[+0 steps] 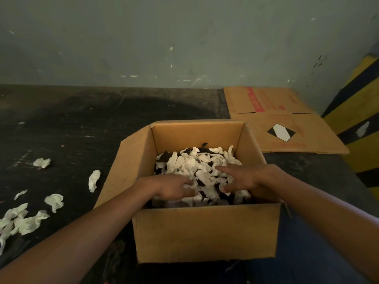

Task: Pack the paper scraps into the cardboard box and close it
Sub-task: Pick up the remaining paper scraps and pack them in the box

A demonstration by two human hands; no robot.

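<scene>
An open cardboard box (205, 232) stands on the dark floor with its flaps spread outward. A heap of white and dark paper scraps (196, 162) fills its inside. Both my hands are down in the box on top of the heap. My left hand (172, 188) lies at the near left with its fingers spread over the scraps. My right hand (240, 177) lies at the near right, fingers stretched flat and pressing on the paper. Several crumpled white scraps (24, 220) lie loose on the floor to the left of the box.
A flattened cardboard box (283, 121) with red print lies on the floor behind and right of the open one. A grey wall (164, 37) closes the back. A yellow-and-black striped post (361, 124) stands at the right edge.
</scene>
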